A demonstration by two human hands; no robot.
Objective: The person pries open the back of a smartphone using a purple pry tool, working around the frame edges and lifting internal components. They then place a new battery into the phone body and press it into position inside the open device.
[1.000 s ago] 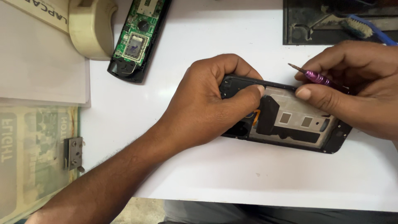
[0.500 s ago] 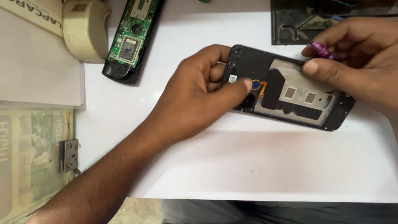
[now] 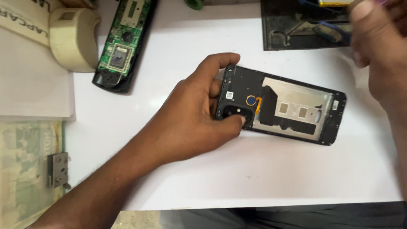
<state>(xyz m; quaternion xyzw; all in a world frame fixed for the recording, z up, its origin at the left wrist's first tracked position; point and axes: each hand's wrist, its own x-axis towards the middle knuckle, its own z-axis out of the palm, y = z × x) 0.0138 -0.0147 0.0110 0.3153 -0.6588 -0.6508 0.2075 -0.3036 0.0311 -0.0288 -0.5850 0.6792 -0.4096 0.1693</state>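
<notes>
The opened phone frame was laid flat near the middle of the white table, a little toward its far right corner. It looked thin, stiff and light, with small bare parts inside that could be broken easily, so it was best held by its outer edges. Its left end was pinched by the left hand, fingers curled shut, thumb by the camera block. The right hand was blurred above the right edge; its grip could not be told. A circuit board was seen near the far left corner.
</notes>
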